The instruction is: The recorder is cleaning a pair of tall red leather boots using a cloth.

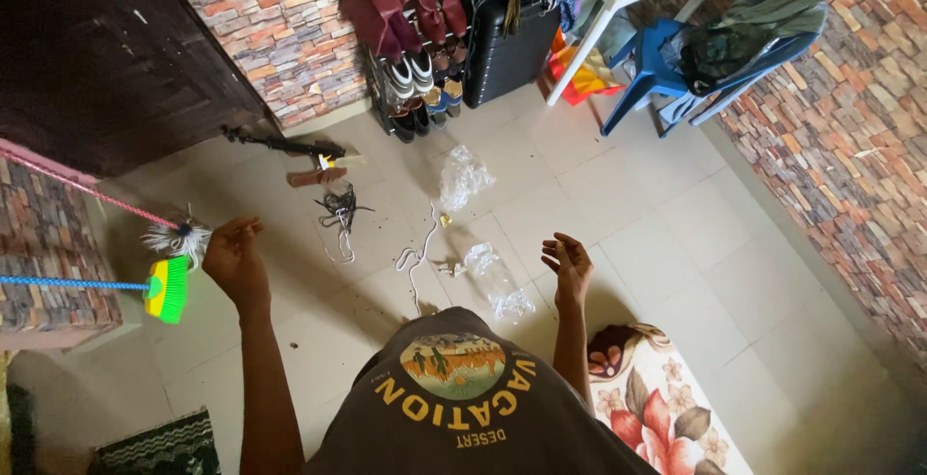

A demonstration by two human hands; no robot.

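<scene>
Both hands, left and right, hang open and empty over floor litter too small to identify.

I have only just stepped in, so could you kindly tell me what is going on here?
A person stands on a tiled floor, looking down, with both hands held out, palms up and empty. The left hand is nearest a green broom head on a blue handle. The right hand hovers above crumpled clear plastic wrappers. A white cord, a dark tangle of cable and another clear bag lie scattered on the floor. A shoe rack stands by the brick-pattern wall.
</scene>
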